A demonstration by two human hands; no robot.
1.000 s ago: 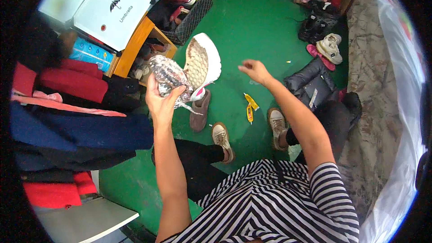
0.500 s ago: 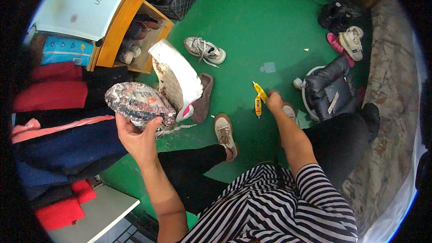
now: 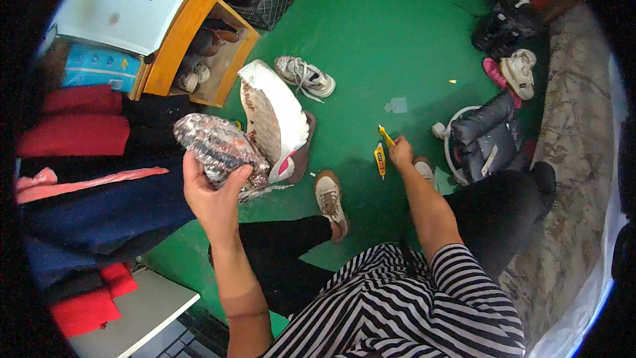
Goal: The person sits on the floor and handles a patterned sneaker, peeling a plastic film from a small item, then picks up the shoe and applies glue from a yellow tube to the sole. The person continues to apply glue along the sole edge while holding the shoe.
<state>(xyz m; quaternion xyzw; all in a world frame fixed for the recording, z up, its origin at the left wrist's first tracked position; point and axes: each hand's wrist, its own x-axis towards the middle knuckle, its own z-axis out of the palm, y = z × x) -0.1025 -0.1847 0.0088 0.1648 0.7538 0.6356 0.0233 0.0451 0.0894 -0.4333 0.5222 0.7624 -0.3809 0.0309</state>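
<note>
My left hand [image 3: 215,195] grips a sparkly silver-and-dark shoe upper [image 3: 215,142]; its white sole [image 3: 281,119] hangs peeled away to the right, showing a brown-stained inside and pink detail near the heel. Behind it, a brown slipper [image 3: 301,159] lies on the floor. My right hand [image 3: 401,152] reaches down with fingers closed on a yellow tube [image 3: 386,136]. A second yellow tube [image 3: 379,160] lies just left of that hand, on the green floor.
A silver sneaker [image 3: 305,79] sits ahead, near a wooden cubby [image 3: 165,79] of shoes and a mesh crate [image 3: 271,10]. Clothes [image 3: 79,139] pile at left. A black padded item [image 3: 487,139], shoes [image 3: 517,73] and a long camouflage-covered edge [image 3: 556,159] line the right.
My right hand has dropped from mid-air to the yellow tubes and taken hold of one. My left hand has lowered leftward with the shoe, its sole now hanging further open. The view has shifted.
</note>
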